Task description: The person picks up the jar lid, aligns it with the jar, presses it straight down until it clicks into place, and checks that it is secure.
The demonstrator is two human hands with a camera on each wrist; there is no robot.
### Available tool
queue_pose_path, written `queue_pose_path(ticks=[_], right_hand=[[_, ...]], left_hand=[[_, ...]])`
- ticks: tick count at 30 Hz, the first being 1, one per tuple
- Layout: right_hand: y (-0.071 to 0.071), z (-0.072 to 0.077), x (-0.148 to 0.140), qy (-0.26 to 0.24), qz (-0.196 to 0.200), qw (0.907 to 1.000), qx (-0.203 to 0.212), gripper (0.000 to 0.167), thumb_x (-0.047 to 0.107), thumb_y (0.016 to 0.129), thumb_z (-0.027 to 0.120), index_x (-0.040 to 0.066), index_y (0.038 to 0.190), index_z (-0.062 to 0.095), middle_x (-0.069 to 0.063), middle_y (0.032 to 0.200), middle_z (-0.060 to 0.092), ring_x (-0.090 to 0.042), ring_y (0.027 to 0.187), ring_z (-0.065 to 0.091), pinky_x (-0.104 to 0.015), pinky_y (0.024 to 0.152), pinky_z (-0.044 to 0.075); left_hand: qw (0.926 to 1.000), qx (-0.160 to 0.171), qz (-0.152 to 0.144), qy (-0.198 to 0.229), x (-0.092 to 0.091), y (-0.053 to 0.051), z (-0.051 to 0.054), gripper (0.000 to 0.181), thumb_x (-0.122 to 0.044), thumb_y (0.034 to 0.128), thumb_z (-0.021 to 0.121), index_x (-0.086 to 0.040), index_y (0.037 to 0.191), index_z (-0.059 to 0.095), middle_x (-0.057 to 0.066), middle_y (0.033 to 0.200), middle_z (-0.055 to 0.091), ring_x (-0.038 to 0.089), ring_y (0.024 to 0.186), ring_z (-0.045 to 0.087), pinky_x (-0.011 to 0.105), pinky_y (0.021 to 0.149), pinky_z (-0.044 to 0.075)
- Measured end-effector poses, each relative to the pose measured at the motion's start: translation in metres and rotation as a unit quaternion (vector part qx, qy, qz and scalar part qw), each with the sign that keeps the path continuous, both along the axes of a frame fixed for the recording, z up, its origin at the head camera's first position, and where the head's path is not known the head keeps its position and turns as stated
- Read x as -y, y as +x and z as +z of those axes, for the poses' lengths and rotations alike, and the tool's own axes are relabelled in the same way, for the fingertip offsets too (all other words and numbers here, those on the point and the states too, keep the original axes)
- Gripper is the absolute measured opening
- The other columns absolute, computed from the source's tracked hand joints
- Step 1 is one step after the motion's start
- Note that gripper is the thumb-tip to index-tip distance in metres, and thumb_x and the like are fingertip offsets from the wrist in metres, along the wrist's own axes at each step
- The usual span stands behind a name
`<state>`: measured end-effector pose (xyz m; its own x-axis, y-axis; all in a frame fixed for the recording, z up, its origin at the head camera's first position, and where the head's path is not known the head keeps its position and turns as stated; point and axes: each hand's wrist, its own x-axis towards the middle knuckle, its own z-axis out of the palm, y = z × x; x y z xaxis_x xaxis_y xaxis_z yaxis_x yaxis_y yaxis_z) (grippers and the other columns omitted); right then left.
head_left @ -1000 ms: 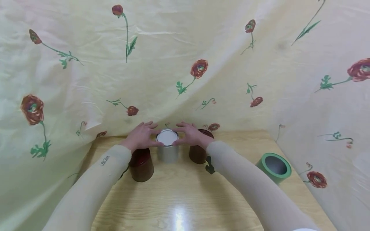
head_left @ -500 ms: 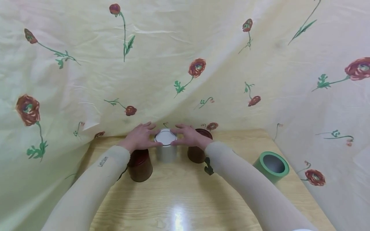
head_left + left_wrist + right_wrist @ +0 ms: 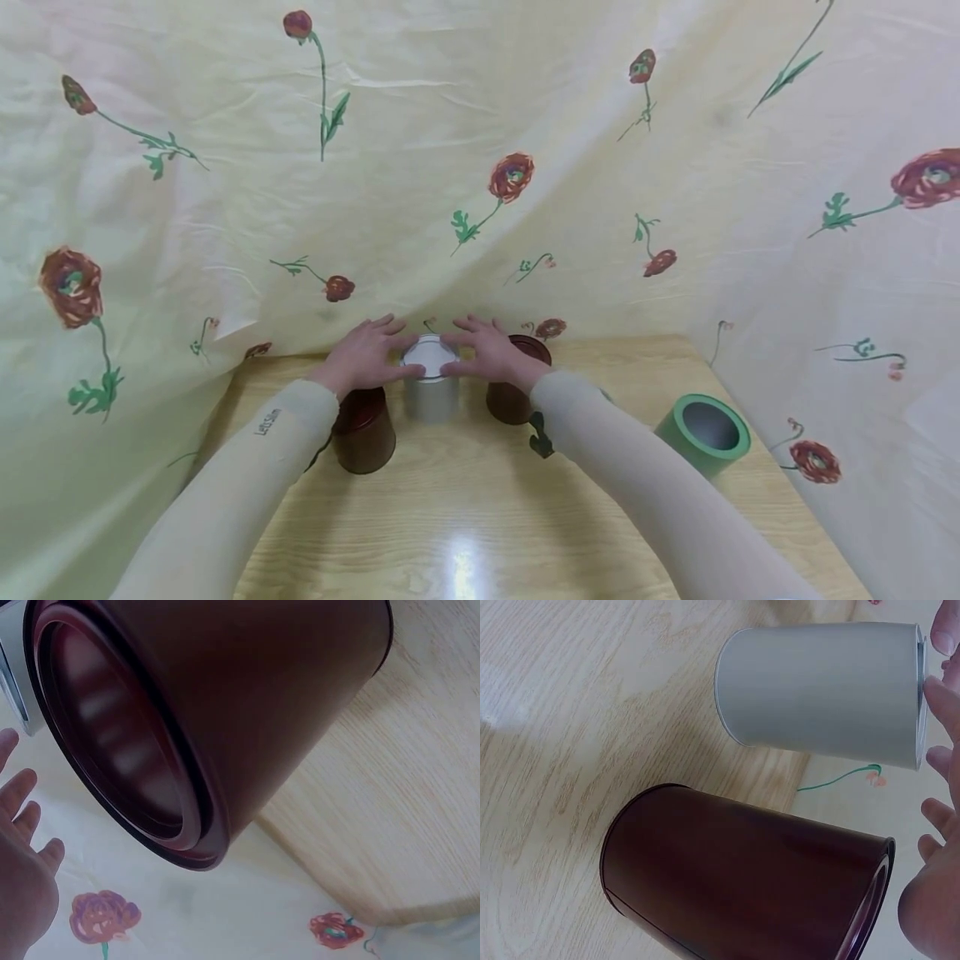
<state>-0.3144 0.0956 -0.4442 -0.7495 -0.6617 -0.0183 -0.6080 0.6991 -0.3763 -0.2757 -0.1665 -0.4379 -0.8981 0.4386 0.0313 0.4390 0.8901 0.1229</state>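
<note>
In the head view, a pale grey can (image 3: 432,404) stands upright at the back middle of the table, with a white lid (image 3: 429,357) on its top. My left hand (image 3: 366,354) reaches to the lid's left side, thumb at the front edge and index finger behind. From the other side my right hand (image 3: 491,357) touches it the same way. Both hands have straight, spread fingers. The right wrist view shows the lid (image 3: 923,705) against the can's rim, seemingly a little uneven. Whether the lid is fully seated, I cannot tell.
A dark red-brown can (image 3: 365,437) stands below my left wrist, another brown can (image 3: 512,402) behind my right wrist. A green, hollow cylinder (image 3: 705,433) is at the table's right. Flowered cloth (image 3: 420,208) hangs close behind the wooden table (image 3: 450,500).
The head view has shifted slightly. Both hands stay at the lid with small finger movements; the thumbs now lie slightly further over its front edge. The cans have not visibly moved.
</note>
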Motion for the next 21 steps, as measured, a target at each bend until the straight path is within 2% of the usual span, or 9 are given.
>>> queue_pose_path(ticks=[14,21], right_hand=[[-0.0044,-0.0003,0.0076,0.012,-0.006,0.9999,-0.007,0.067,0.051,0.1,0.073,0.021,0.158,0.056,-0.016,0.174,0.031,-0.041,0.164,0.015,-0.07,0.129,0.007],[-0.0055,-0.002,0.0096,0.019,-0.015,0.9997,-0.011,0.065,0.051,0.1,0.072,0.022,0.156,0.058,-0.014,0.173,0.033,-0.041,0.163,0.017,-0.07,0.129,0.008]], left_hand=[[0.9999,0.002,0.002,-0.014,-0.0002,0.0011,0.0048,0.071,-0.062,0.0981,0.068,-0.017,0.153,0.061,0.021,0.165,0.045,0.045,0.158,0.031,0.065,0.128,0.026],[0.9996,0.015,-0.005,-0.024,-0.0012,-0.0019,0.0024,0.072,-0.062,0.1001,0.065,-0.018,0.156,0.057,0.023,0.166,0.042,0.048,0.158,0.028,0.067,0.126,0.026]])
